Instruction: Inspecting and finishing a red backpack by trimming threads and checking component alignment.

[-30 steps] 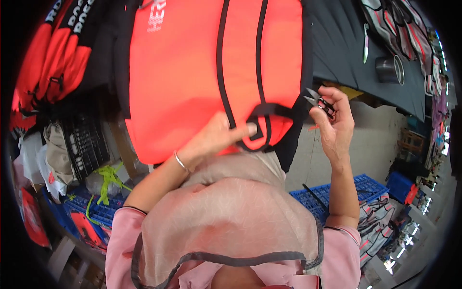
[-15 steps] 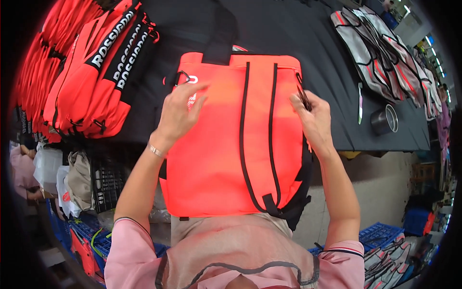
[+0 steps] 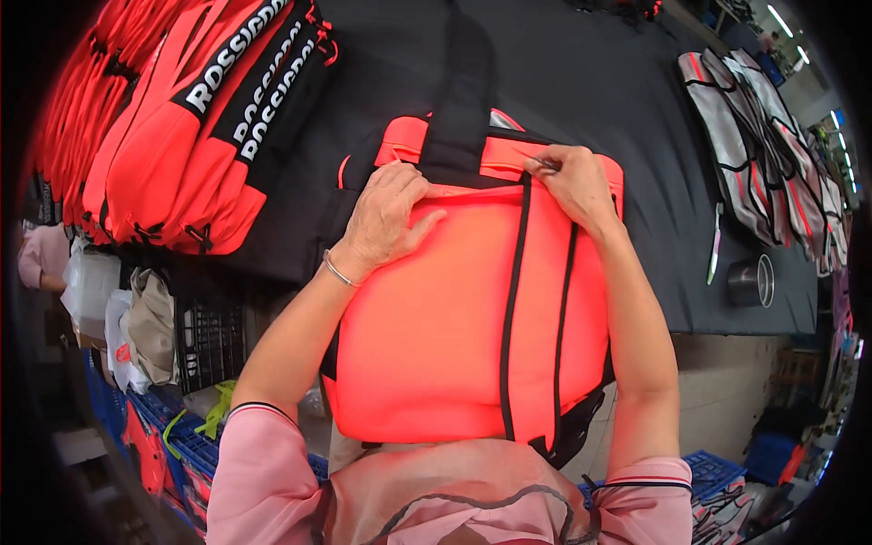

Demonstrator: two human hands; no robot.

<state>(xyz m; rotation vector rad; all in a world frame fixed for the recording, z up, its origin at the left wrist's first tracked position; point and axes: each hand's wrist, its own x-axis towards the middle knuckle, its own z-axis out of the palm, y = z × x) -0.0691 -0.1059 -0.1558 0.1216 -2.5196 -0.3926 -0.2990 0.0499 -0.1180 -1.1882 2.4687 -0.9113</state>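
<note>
A bright orange-red backpack (image 3: 427,327) with black trim lies in front of me, its lower end against my body. A wide black strap (image 3: 463,100) runs from its top edge away across the table. My left hand (image 3: 386,213) grips the pack's upper left edge, its fingertips at the top seam and the thumb spread on the panel. At the top of the black-edged shoulder strap (image 3: 536,327), my right hand (image 3: 568,186) is closed on small dark thread snips (image 3: 545,164). The snips are mostly hidden by the fingers.
Several matching orange-red bags (image 3: 173,145) are stacked at the left on the black-covered table (image 3: 590,82). Grey pieces with black edging (image 3: 763,154) lie at the right. Nearby are a metal cup (image 3: 752,282) and a slim white tool (image 3: 716,243). Crates stand below.
Both hands have come down to the pack's top seam, the right moving inward onto the shoulder strap's upper end. The top edge is now folded, and the view has shifted slightly.
</note>
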